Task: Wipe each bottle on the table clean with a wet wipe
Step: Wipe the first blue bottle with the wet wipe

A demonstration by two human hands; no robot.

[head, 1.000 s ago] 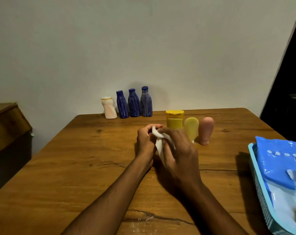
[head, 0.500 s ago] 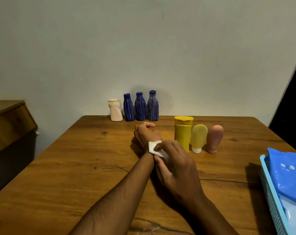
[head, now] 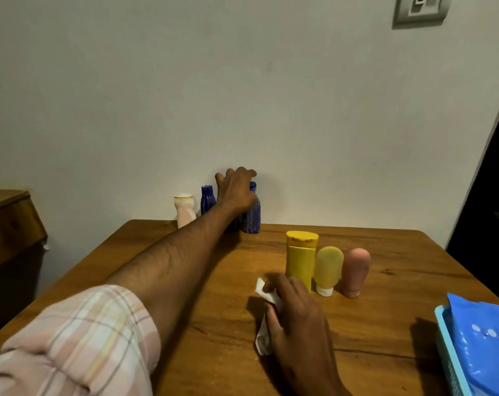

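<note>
My left hand [head: 237,191] reaches to the back of the table and covers the middle one of three blue bottles. Its fingers curl above the cap; whether they hold that bottle is hidden. The left blue bottle [head: 207,199] and right blue bottle [head: 252,214] stand on either side of it, with a pale pink bottle [head: 184,210] at the far left. My right hand [head: 297,315] rests on the table and grips a crumpled white wet wipe [head: 263,335]. Just beyond it stand a yellow bottle [head: 299,258], a pale yellow tube [head: 327,268] and a pink tube [head: 355,271].
The wooden table [head: 385,324] stands against a white wall. A light blue basket [head: 448,358] at the right edge holds a blue wipes pack [head: 482,344]. A wooden cabinet [head: 11,224] stands to the left of the table.
My left hand has left the wipe and stretched forward to the blue bottles at the wall. My right hand stays near the yellow bottle with the wipe in it.
</note>
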